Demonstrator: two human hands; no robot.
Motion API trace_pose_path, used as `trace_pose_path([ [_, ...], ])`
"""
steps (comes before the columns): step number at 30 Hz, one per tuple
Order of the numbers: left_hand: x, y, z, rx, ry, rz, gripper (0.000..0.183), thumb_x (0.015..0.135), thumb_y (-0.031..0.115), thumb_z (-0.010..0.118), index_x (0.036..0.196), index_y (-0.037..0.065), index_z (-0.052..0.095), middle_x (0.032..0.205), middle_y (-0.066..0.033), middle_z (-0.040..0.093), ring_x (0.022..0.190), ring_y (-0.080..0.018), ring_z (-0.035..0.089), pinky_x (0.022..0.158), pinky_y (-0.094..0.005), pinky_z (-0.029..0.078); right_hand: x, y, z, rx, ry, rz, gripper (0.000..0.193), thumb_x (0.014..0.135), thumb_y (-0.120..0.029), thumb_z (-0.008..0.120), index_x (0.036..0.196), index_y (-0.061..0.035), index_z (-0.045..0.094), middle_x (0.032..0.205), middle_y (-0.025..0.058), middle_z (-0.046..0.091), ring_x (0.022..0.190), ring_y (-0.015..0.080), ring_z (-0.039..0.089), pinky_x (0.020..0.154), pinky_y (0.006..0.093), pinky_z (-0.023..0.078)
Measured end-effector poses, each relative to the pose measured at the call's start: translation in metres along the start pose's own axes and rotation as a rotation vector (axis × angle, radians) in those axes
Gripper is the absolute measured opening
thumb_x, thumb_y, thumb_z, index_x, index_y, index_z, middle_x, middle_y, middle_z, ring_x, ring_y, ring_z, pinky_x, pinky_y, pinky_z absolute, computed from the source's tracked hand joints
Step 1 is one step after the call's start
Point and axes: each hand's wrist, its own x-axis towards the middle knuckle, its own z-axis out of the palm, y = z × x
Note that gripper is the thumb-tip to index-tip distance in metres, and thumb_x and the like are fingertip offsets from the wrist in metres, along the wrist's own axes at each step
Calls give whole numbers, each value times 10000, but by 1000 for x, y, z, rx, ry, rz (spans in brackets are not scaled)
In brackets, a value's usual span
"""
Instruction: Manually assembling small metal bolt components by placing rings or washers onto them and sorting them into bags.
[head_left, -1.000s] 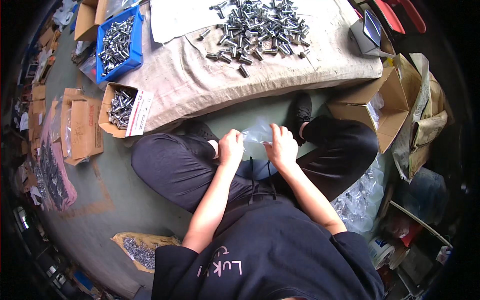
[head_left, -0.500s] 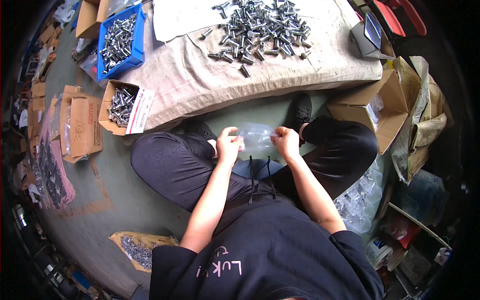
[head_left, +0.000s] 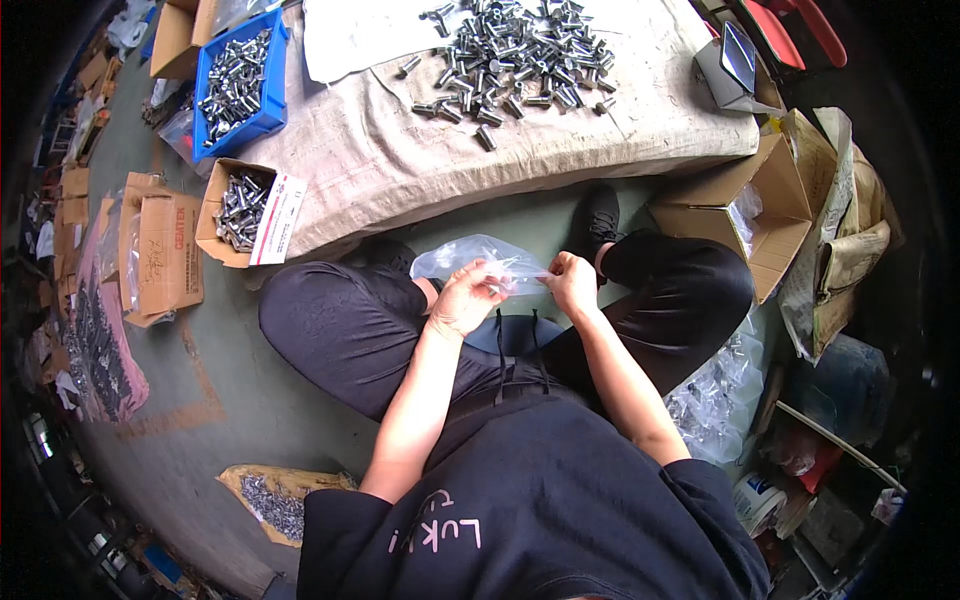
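A clear plastic bag (head_left: 455,257) is stretched between my two hands, above the floor and between my bent knees. My left hand (head_left: 466,300) has its fingers curled at the bag's lower edge, with part of the film bunched beside the fingertips. The bag's right end is pinched between the thumb and fingers of my right hand (head_left: 572,287). Beyond them, a loose heap of shiny metal bolts (head_left: 520,65) lies on a cloth-covered low table (head_left: 400,170). I cannot make out anything inside the bag.
At the left, a blue bin (head_left: 280,105) and an open cardboard box (head_left: 212,215) hold more bolts. On the right stand another open carton (head_left: 690,222) and a clear bag of metal parts (head_left: 715,410). A tablet-like device (head_left: 738,58) rests at the table's right corner.
The bag has spread out leftward and billowed past my left hand. My left hand has turned and its fingers have shifted along the film. My right hand keeps its pinch almost in place.
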Motion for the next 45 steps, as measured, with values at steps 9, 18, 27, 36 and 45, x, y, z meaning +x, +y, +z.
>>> trace_pose_path([
  [9, 8, -1, -3, 34, 558, 42, 140, 782, 211, 510, 746, 85, 560, 602, -13, 540, 537, -132, 517, 557, -340, 476, -1, -8, -4, 1200, -471, 509, 145, 754, -160, 669, 736, -41, 588, 689, 38, 607, 570, 120, 554, 556, 261, 476],
  [18, 26, -10, -28, 735, 846, 204, 213, 817, 253, 535, 833, 49, 593, 645, -13, 545, 469, -93, 504, 342, -213, 378, -5, -12, 34, 1528, -475, 813, 202, 787, -289, 583, 730, -97, 554, 616, 17, 519, 517, 165, 481, 476, 313, 401],
  [27, 13, 0, -5, 906, 397, 126, 313, 870, 320, 513, 904, 25, 610, 684, -2, 555, 510, -51, 471, 413, -204, 379, 1, 4, 30, 1395, -301, 497, 272, 809, -347, 584, 760, -81, 560, 670, 16, 526, 541, 147, 492, 508, 306, 416],
  [36, 18, 1, -15, -106, 308, 63, 166, 810, 202, 545, 713, 70, 568, 626, 4, 498, 551, -119, 467, 543, -263, 424, 6, -12, 30, 1665, -248, 807, 291, 814, -340, 583, 697, -78, 531, 627, 16, 520, 552, 152, 494, 532, 299, 407],
  [45, -5, -3, 42, 1681, 333, 1089, 160, 725, 56, 622, 878, 22, 587, 905, -114, 571, 869, -276, 551, 771, -352, 450, 6, -4, 39, 1232, -94, 297, 318, 864, -326, 520, 651, -90, 511, 527, -24, 431, 438, 70, 378, 412, 222, 278],
])
